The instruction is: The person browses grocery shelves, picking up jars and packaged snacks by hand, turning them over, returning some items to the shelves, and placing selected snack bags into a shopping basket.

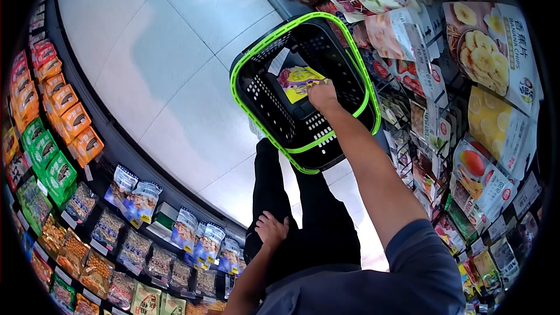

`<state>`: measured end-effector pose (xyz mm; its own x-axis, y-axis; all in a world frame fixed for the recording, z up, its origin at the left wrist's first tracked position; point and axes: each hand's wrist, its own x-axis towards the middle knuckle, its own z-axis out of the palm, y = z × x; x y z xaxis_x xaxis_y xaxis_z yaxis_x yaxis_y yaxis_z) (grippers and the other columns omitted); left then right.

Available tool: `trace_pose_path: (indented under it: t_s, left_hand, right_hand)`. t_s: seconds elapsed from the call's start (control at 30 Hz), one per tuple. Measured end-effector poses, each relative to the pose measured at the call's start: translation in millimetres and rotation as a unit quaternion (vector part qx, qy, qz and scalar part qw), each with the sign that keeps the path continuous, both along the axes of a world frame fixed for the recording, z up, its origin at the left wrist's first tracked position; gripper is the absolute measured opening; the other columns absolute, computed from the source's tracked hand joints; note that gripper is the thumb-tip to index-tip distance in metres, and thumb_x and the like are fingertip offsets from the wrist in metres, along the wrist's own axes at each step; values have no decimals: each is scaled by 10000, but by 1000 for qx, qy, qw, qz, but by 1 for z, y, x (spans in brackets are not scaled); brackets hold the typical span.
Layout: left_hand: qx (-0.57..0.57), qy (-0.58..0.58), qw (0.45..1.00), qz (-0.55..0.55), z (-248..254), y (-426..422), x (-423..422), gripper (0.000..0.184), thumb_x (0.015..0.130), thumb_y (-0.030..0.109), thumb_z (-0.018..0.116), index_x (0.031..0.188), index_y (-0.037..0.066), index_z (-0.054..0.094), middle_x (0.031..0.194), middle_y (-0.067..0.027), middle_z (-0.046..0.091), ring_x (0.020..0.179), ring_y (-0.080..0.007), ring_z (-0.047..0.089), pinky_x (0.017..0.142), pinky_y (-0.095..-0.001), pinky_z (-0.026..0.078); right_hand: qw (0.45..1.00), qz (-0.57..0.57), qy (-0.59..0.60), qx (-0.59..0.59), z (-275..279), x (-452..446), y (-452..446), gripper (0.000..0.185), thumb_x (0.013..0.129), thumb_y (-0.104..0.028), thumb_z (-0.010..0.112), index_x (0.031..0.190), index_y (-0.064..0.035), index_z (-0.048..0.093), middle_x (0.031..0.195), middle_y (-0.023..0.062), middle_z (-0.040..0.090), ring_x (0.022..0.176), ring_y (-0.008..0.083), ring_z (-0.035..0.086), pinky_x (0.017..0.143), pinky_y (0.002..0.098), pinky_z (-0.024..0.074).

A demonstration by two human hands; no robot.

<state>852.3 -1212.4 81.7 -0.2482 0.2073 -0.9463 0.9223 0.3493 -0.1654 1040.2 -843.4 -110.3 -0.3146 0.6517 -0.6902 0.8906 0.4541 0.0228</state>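
A black shopping basket [274, 122] with a bright green rim and handle stands in front of my legs. Inside it my right hand [322, 94] pinches the edge of a yellow and purple snack packet [298, 81]; its fingers are closed. Beneath the packet lies something dark that I cannot make out. My left hand [272, 228] rests on my thigh, away from the basket, with its fingers apart and nothing in it.
Shelves of orange packets [74, 121], green packets [57, 169] and nut bags curve along the left. Hanging bags of dried fruit, among them banana chips [481, 58], fill the rack close on the right. Pale floor tiles [175, 70] lie between.
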Motion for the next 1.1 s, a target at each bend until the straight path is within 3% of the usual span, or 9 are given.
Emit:
trace_pose_path:
  t_s: [0.07,0.23,0.37,0.5,0.57,0.63,0.7,0.9,1.1]
  left_hand:
    - [3,1,1000,-8,-1,-2,-1,905,828,630,553,1390,-55,367,1235,-225,517,1100,-367,538,908,-462,443]
    - [9,-1,1000,-14,5,0,-3,912,826,640,551,1398,-46,363,1247,-222,516,1110,-367,535,914,-460,439]
    - [4,-10,1000,9,8,2,-8,929,830,659,530,1418,-36,344,1278,-220,506,1153,-372,519,950,-463,426]
    - [-11,-30,998,53,18,6,-25,919,838,668,512,1429,-14,339,1348,-234,483,1251,-392,477,1016,-475,401]
    - [-10,-49,996,72,29,14,-35,873,849,654,507,1406,-4,368,1346,-246,492,1262,-400,476,1031,-480,398]
    - [2,-58,996,70,43,26,-44,810,862,627,506,1361,-4,413,1340,-252,498,1245,-409,491,1030,-485,405]
    - [0,-85,994,70,49,26,-56,753,870,600,508,1318,-3,460,1337,-254,502,1235,-413,500,1021,-488,416]
    - [69,-157,985,31,72,36,-83,635,887,495,518,1247,-28,541,1248,-291,568,1195,-415,537,1021,-448,422]
    - [159,-203,964,67,101,75,-97,554,885,447,552,1151,-32,631,1145,-282,630,1146,-413,568,975,-440,446]
  right_hand:
    - [996,-17,-82,-25,-5,9,-12,308,955,-206,424,1085,-179,703,1089,12,700,979,212,650,913,435,374]
    - [983,-67,-103,-134,36,25,-45,275,932,-202,458,1052,-184,705,1079,21,702,1000,228,653,886,459,385]
    - [989,-100,42,-102,66,40,-77,190,837,-180,522,897,-109,687,932,112,707,869,284,680,749,483,492]
    - [945,-201,251,63,124,40,-127,150,802,-148,534,813,-46,643,790,177,668,750,354,661,693,477,530]
    - [931,-257,253,56,145,42,-157,142,797,-157,547,814,-51,640,800,185,664,747,369,655,677,488,526]
    - [896,-372,243,-8,157,45,-194,159,797,-186,556,826,-56,643,820,183,666,762,379,653,681,497,517]
    - [874,-418,221,-114,177,51,-225,224,810,-254,566,853,-57,665,874,199,676,845,385,653,735,492,521]
    - [873,-409,245,-101,217,63,-303,256,796,-265,596,925,-74,708,910,175,689,880,367,657,795,465,519]
    - [849,-471,230,-63,264,65,-313,264,808,-270,594,954,-85,714,992,170,689,948,350,652,859,434,516]
